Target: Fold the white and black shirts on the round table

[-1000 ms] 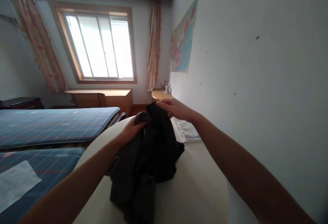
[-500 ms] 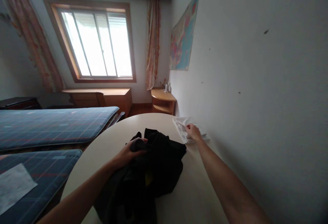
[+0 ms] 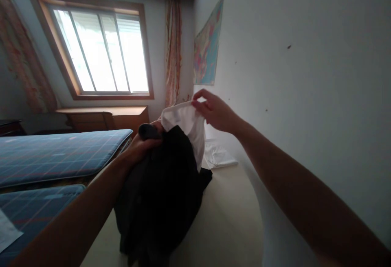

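My left hand [image 3: 141, 147] is closed on a bundle of black clothing [image 3: 166, 189], with a dark grey rolled piece [image 3: 148, 131] sticking out between thumb and fingers. Between thumb and fingertips, my right hand [image 3: 218, 113] pinches the upper edge of a thin white piece [image 3: 195, 130], either cloth or a soft bag. It hangs down behind the black clothing, and its other top corner reaches my left fingers; whether they grip it too, I cannot tell. The bundle is partly raised over the round cream table [image 3: 227, 210].
A flat, shiny white packet [image 3: 218, 155] lies on the table by the wall. Plaid mattresses [image 3: 61, 153] stand to the left, with a white sheet [image 3: 7, 232] on the nearer one. A wooden desk [image 3: 128, 114] is under the window.
My right hand has come up from the white packet area, lifting the white piece to the black clothing. My left hand has raised the bundle. The view has shifted right.
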A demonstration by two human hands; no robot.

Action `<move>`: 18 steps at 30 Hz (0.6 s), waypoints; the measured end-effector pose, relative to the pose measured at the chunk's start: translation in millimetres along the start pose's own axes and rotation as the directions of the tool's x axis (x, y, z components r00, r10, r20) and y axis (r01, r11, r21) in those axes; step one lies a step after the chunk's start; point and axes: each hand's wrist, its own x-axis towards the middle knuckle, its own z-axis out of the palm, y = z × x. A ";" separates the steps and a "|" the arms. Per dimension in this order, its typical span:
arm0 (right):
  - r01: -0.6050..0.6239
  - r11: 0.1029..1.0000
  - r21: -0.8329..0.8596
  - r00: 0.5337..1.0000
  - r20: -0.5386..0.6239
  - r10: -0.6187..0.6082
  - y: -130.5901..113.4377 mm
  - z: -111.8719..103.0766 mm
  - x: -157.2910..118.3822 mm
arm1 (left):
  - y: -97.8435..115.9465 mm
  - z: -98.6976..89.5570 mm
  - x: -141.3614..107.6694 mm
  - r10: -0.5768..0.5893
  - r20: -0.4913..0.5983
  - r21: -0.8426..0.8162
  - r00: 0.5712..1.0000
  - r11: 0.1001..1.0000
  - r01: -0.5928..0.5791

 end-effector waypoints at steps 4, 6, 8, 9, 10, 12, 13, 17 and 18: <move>-0.003 0.995 0.098 0.972 0.233 -0.020 6.3 37.5 5.0 | -10.1 20.9 1.8 -0.103 0.064 0.157 0.993 0.983 0.091; -0.163 0.984 0.071 0.961 0.237 0.142 39.8 50.2 -5.2 | -21.7 20.8 -7.5 -0.143 0.005 0.137 0.990 0.980 0.141; -0.421 0.900 -0.114 0.881 0.184 0.435 83.1 60.0 -28.0 | -33.3 12.7 -19.8 -0.182 -0.067 0.067 0.981 0.980 0.187; -0.540 0.799 -0.266 0.810 0.094 0.579 104.7 64.8 -44.0 | -38.7 6.9 -25.8 -0.200 -0.094 0.039 0.975 0.978 0.205; -0.597 0.729 -0.335 0.762 0.048 0.646 124.7 69.9 -62.2 | -44.1 0.7 -31.4 -0.215 -0.116 0.022 0.970 0.975 0.219; -0.671 0.619 -0.409 0.682 -0.012 0.732 157.6 81.4 -101.3 | -55.8 -10.8 -40.6 -0.237 -0.125 0.024 0.963 0.970 0.241; -0.704 0.562 -0.435 0.639 -0.040 0.768 170.3 87.6 -119.9 | -62.8 -15.4 -44.2 -0.246 -0.113 0.040 0.963 0.967 0.252; -0.776 0.400 -0.487 0.520 -0.137 0.843 203.7 108.9 -168.2 | -96.9 -22.8 -55.7 -0.286 -0.004 0.111 0.958 0.952 0.284; -0.785 0.381 -0.488 0.506 -0.151 0.849 209.3 111.9 -172.7 | -104.9 -22.3 -58.1 -0.298 0.027 0.125 0.954 0.948 0.292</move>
